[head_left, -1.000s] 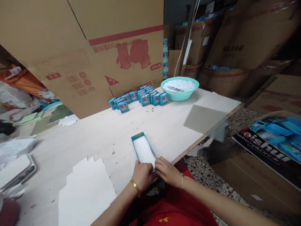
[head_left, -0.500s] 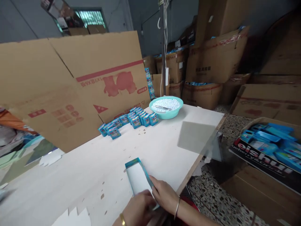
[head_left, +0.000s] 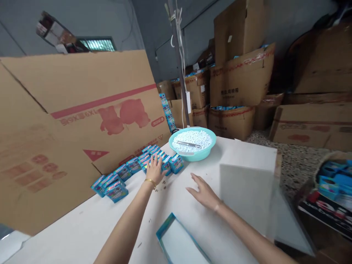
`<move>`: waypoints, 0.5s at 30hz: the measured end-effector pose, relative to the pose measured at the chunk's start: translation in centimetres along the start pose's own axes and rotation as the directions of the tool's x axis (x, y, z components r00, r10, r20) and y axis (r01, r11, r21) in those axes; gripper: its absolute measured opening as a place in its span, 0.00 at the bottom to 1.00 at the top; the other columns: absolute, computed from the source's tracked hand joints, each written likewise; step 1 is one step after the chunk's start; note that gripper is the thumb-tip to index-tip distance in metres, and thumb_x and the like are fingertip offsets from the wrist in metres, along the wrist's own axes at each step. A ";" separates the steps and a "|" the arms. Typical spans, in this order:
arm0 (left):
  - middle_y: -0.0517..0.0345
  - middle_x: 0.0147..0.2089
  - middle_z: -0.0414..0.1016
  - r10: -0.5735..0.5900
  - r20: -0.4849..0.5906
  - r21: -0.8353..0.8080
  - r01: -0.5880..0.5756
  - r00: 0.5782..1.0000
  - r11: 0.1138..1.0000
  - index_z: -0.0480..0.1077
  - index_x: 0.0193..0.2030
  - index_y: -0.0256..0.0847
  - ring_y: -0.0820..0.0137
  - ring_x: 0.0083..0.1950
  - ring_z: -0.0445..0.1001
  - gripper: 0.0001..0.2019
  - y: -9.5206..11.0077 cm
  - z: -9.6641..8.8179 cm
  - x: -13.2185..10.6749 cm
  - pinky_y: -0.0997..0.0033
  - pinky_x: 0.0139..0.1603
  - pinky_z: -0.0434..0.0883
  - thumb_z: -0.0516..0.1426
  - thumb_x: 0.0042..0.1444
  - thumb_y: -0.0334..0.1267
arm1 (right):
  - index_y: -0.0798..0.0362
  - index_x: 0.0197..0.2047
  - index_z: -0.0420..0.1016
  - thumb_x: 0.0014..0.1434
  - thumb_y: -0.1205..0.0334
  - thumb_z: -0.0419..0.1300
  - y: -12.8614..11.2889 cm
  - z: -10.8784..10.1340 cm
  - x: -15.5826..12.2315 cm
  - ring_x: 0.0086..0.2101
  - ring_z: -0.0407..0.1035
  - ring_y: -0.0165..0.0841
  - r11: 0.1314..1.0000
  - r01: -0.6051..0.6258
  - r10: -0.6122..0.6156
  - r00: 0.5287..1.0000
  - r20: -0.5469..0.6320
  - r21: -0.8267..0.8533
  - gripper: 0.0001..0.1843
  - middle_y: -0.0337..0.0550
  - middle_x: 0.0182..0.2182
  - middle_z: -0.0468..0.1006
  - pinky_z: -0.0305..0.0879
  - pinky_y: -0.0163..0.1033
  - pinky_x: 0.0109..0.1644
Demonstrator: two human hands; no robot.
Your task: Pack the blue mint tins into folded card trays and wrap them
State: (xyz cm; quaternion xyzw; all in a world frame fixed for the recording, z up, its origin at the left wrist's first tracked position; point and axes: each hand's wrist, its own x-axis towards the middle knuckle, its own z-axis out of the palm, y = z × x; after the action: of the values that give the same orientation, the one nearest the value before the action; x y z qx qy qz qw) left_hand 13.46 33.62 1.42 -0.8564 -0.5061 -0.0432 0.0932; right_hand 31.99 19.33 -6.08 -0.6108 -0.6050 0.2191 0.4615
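Observation:
My left hand (head_left: 154,170) reaches over the row of small blue boxes (head_left: 116,190), its fingers spread at several of them near the bowl; whether the fingertips touch them I cannot tell. My right hand (head_left: 203,192) hovers over the white table with thumb and fingers apart, holding nothing. Between my forearms, at the near edge of the view, lies a long open blue tray box (head_left: 183,238) with a white inside. Just beyond my right hand stands a turquoise bowl (head_left: 202,156) full of small white pieces, with metal tweezers (head_left: 189,144) lying on top.
A big cardboard sheet (head_left: 68,139) walls off the left side. A grey translucent sheet (head_left: 244,198) lies at the table's right edge. A pole (head_left: 180,62) with cords rises behind the bowl. Stacked cartons (head_left: 242,77) fill the back, and a carton of blue packages (head_left: 337,183) stands at right.
Both hands have let go of the long blue tray box and moved forward, the left to the small boxes, the right toward the bowl. The view has shifted too.

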 end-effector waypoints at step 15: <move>0.42 0.65 0.58 0.199 0.028 -0.165 -0.192 0.980 0.967 0.55 0.63 0.36 0.61 0.68 0.52 0.32 -1.1 0.3 3.1 0.48 0.68 0.39 0.40 0.61 0.56 | 0.57 0.56 0.55 0.35 0.48 0.69 0.7 8.9 9.3 0.47 0.65 0.48 0.995 0.023 -0.049 0.962 -0.268 -0.099 0.48 0.54 0.46 0.67 0.64 0.53 0.50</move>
State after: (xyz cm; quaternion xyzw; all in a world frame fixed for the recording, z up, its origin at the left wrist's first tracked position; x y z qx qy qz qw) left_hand 14.01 36.83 1.75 -0.9076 -0.4159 -0.0557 0.0163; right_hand 26.60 30.89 -8.26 -0.6449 -0.5573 0.0964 0.5140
